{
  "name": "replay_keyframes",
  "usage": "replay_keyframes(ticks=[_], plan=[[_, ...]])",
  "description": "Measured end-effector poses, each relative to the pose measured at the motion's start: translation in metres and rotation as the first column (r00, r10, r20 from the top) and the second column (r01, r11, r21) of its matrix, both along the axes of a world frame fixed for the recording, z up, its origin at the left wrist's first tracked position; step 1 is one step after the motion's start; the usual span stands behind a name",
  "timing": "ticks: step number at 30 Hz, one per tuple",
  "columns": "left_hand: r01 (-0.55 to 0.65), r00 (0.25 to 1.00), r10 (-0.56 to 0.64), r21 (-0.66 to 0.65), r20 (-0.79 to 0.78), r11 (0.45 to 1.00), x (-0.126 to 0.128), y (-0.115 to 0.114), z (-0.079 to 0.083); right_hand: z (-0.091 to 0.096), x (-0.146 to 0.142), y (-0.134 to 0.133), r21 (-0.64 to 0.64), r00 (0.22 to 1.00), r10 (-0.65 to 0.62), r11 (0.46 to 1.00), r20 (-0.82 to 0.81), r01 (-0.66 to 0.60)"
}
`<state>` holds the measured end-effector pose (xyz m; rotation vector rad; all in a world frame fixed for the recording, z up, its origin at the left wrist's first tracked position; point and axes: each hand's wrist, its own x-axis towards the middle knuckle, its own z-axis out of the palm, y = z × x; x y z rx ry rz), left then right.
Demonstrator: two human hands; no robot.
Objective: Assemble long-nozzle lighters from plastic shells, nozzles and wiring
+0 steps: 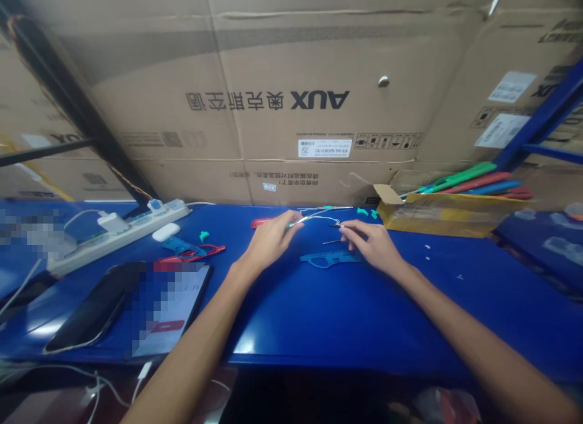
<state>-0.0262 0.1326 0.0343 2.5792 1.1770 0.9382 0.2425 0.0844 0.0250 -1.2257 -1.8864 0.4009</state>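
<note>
Hands (272,239) apart, white cord (324,217) between them

Desk (328,321) smooth, glossy — pale light glinting off it. Backdrop (273,138) matt, creased cardboard. Thin rod (331,242) metallic. Blue handle piece (325,260) smooth plastic. Power strip (130,231) plastic — slight sheen.

The head-worn camera, the only view, looks forward and down over the near edge of the blue desk (319,314), fairly near the left hand (272,237) and right hand (371,242), facing an AUX air-conditioner carton (273,53) beyond the far edge.
</note>
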Motion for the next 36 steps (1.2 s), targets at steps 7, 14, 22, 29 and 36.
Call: replay_keyframes(ticks=[7, 14, 22, 29, 36], plan=[[0.136, 0.985, -0.144, -0.094, -0.093, 0.986, -0.005, -0.002, 0.002, -0.002, 0.015, 0.001, -0.149, 0.96, 0.105, 0.986, 0.259, -0.068], [0.161, 0.984, -0.168, -0.11, -0.058, 0.981, 0.0, -0.007, 0.004, -0.003, 0.009, 0.001, -0.171, 0.982, 0.097, 0.983, 0.164, -0.068], [0.211, 0.943, -0.26, -0.229, -0.21, 0.95, -0.007, -0.001, 0.002, 0.004, 0.01, -0.002, -0.088, 0.913, 0.182, 0.983, 0.364, -0.161], [0.229, 0.922, -0.291, -0.246, -0.257, 0.942, -0.007, 0.0, -0.001, 0.009, 0.012, -0.005, -0.125, 0.892, 0.181, 0.982, 0.414, -0.141], [0.173, 0.906, -0.247, -0.23, -0.344, 0.958, -0.004, -0.002, -0.005, 0.01, 0.008, -0.007, -0.218, 0.884, 0.241, 0.962, 0.4, -0.163]])
